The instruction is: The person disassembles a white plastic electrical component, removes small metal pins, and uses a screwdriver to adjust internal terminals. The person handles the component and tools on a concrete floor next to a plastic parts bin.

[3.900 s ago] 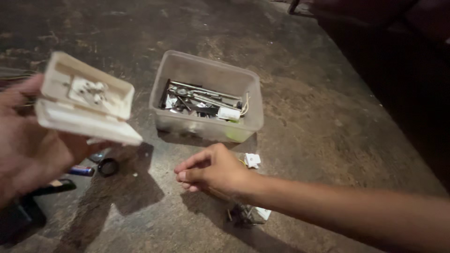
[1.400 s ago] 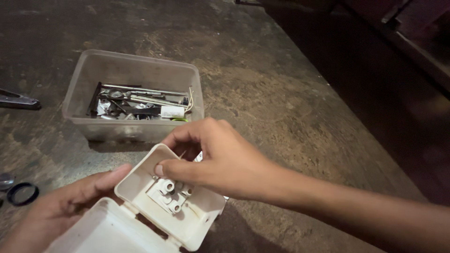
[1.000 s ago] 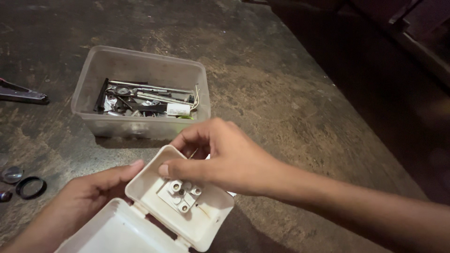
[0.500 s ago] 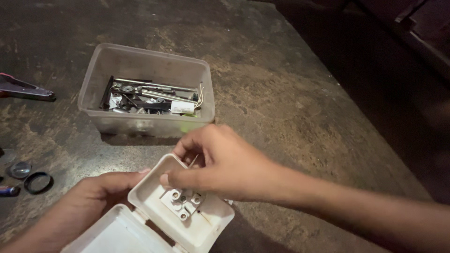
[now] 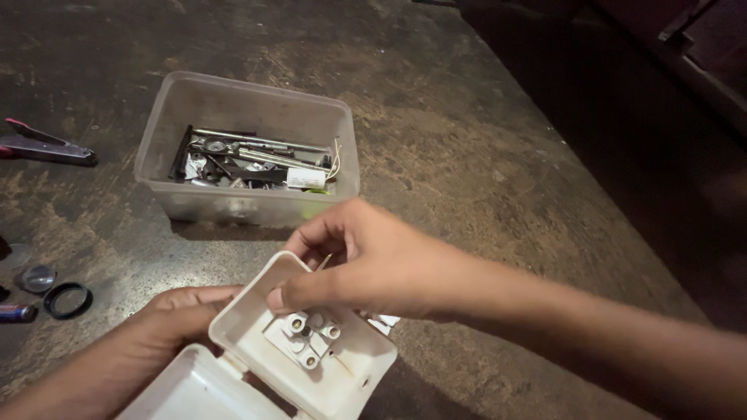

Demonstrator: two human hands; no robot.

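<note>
My left hand (image 5: 175,319) holds a white plastic switch box (image 5: 311,354) from behind and below, its back turned up to show a block of metal screw terminals (image 5: 307,340). A second white cover piece (image 5: 194,389) hangs from its lower left. My right hand (image 5: 366,260) reaches in from the right, thumb resting on the box's inner face just above the terminals, the other fingers curled over the far rim. Whether those fingers pinch a small part is hidden. Something small and white (image 5: 381,320) shows under my right wrist.
A clear plastic tub (image 5: 249,93) with metal tools and parts stands on the rough dark floor behind the hands. Red-handled pliers (image 5: 43,144) lie at far left. A black ring (image 5: 68,299), a small lens-like disc (image 5: 36,278) and a small cylinder (image 5: 15,313) lie at the left edge.
Earlier my left hand held the box up at the left while the right rested on the floor. The box has since come down in front of me and my right hand has closed onto it.
</note>
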